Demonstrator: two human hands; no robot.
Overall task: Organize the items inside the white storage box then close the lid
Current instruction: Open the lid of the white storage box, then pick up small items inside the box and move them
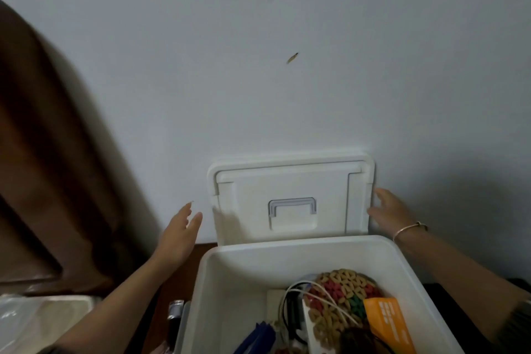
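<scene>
The white storage box [230,267] stands open below me. Inside lie a bag of multicoloured pellets [342,293], an orange packet [388,322], white cables [298,296] and something blue [258,336]. Its white lid [290,201], with a grey handle, leans upright against the wall behind the box. My left hand [179,233] hovers with fingers straight a little left of the lid, not touching it. My right hand [388,210], a bracelet on its wrist, has relaxed fingers at the lid's right edge; whether they touch it I cannot tell.
A dark brown wooden panel [43,167] fills the left side. A clear plastic container [43,316] sits at the lower left, and a dark object with a silver cap [175,310] stands beside the box. The pale wall [287,80] is close behind.
</scene>
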